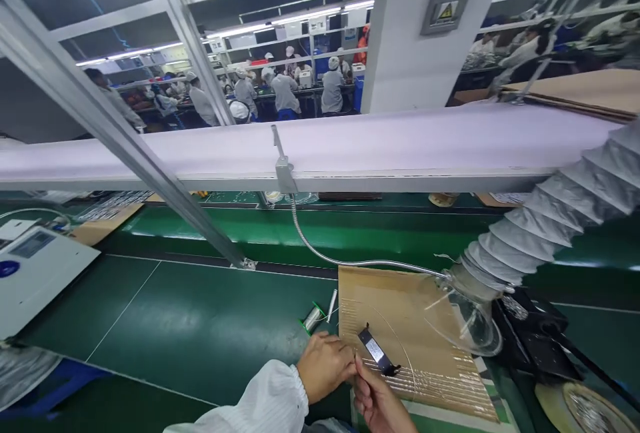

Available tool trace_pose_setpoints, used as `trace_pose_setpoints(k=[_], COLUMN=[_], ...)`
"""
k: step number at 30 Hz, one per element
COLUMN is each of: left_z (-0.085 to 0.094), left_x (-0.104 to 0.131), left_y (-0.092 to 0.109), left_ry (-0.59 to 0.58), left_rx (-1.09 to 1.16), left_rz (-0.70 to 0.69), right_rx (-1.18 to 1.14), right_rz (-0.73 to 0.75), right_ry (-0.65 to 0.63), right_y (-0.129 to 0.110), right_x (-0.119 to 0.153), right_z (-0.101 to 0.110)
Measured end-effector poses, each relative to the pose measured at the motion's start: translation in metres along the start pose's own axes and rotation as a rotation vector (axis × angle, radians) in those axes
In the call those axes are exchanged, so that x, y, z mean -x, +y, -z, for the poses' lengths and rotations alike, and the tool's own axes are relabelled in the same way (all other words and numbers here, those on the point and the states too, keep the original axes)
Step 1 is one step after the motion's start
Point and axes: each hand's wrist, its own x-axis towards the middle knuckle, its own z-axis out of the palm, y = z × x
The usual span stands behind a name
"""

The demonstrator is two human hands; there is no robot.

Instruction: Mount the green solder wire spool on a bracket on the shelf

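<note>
My left hand (325,363), in a white sleeve, is closed at the front left of the brown cardboard sheet (400,293). My right hand (376,398) meets it fingertip to fingertip, in a pinch. Whatever sits between the fingers is too small to make out. Just right of the hands, a black part with a white label (376,351) lies slanted on the cardboard. A thin pale wire (404,346) curves past it. Beyond my left hand are a small spool of solder wire (313,319) with green rims and a slim white stick (332,305).
A clear fume hood (473,326) on a grey ribbed duct (555,210) overhangs the cardboard's right side. Black equipment (537,333) and a yellowish round container (583,406) stand at right. A white device (43,270) sits far left. A metal post (165,186) slants down. Co-workers (285,90) sit far behind.
</note>
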Motion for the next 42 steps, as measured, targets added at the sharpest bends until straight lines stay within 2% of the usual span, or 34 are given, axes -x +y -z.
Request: trace_pose_setpoints(k=[3, 5, 8, 11, 15, 17, 21, 24, 26, 28, 30, 32, 34, 36, 39, 42], left_z=[0.001, 0.0, -0.001, -0.003, -0.003, -0.001, 0.003, 0.007, 0.008, 0.008, 0.007, 0.007, 0.009, 0.012, 0.018, 0.023], left_x=[0.007, 0.012, 0.019, 0.023, 0.026, 0.029, 0.034, 0.036, 0.035, 0.032, 0.029, 0.025, 0.022, 0.019, 0.019, 0.023], left_y=[-0.005, -0.006, -0.002, 0.005, 0.005, 0.0, -0.009, -0.009, -0.008, -0.006, -0.005, -0.005, -0.007, -0.01, -0.017, -0.018], left_ry=[0.046, 0.071, 0.088, 0.053, 0.039, 0.058, 0.123, 0.16, 0.152, 0.125, 0.089, 0.063, 0.034, -0.002, 0.009, 0.072], left_rx=[-0.035, -0.008, 0.156, 0.347, 0.417, 0.39, 0.273, 0.193, 0.171, 0.175, 0.197, 0.238, 0.275, 0.272, 0.201, 0.102], left_rz=[-0.068, -0.071, 0.014, 0.106, 0.192, 0.176, 0.032, -0.052, -0.059, -0.03, 0.037, 0.102, 0.112, 0.016, -0.214, -0.345], right_rx=[0.215, 0.363, 0.585, 0.739, 0.97, 1.0, 0.804, 0.453, 0.28, 0.252, 0.355, 0.486, 0.481, 0.32, 0.104, 0.109], right_rz=[0.082, 0.141, 0.283, 0.406, 0.435, 0.346, 0.049, -0.126, -0.221, -0.146, 0.042, 0.168, 0.171, 0.106, -0.017, -0.03], right_ry=[-0.081, -0.067, 0.017, 0.066, 0.029, -0.022, -0.13, -0.133, -0.099, -0.019, 0.035, 0.015, -0.033, -0.049, -0.065, -0.114], right_y=[0.008, 0.011, 0.008, 0.0, -0.012, -0.016, -0.011, 0.001, 0.008, 0.012, 0.012, 0.011, 0.01, 0.011, 0.014, 0.016], right_x=[-0.008, -0.012, -0.014, -0.011, -0.009, -0.009, -0.006, 0.001, 0.006, 0.009, 0.009, 0.011, 0.013, 0.016, 0.019, 0.019], right_z=[0.006, 0.01, 0.01, 0.007, 0.001, -0.003, -0.01, -0.013, -0.015, -0.014, -0.012, -0.008, -0.005, -0.005, -0.006, -0.006])
